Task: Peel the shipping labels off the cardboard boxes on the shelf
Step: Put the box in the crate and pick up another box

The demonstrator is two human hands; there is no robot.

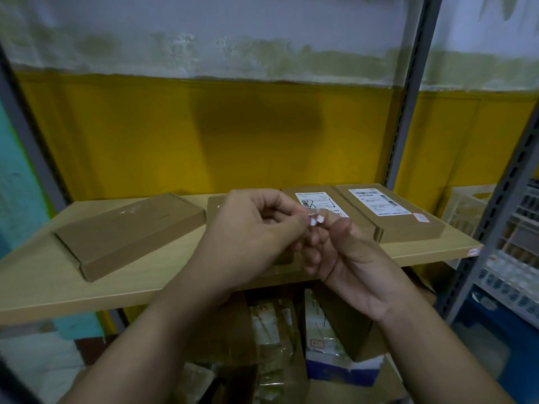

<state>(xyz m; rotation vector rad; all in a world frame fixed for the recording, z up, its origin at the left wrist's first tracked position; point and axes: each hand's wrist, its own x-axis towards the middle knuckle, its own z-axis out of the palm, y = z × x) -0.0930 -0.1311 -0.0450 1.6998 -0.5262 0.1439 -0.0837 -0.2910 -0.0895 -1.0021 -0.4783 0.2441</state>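
The left hand (256,225) and right hand (350,258) both pinched one small white scrap (316,220), likely to ball up its sticky side.

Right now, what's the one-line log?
left hand: pinches label scrap | right hand: pinches label scrap | labels on: third box, fourth box

A: Status on the shelf (58,275)?
B: Four flat cardboard boxes are laid in a row. The leftmost box (128,231) is seen bare on top. The second box (215,205) is mostly hidden behind the left hand (250,228).
A: Labels?
B: A white label (318,201) is seen on the third box (360,218), and another label (376,201) on the fourth box (393,225) (plus a small pink sticker (421,217)). A small white scrap (316,220) is pinched between the left hand and the right hand (350,258).
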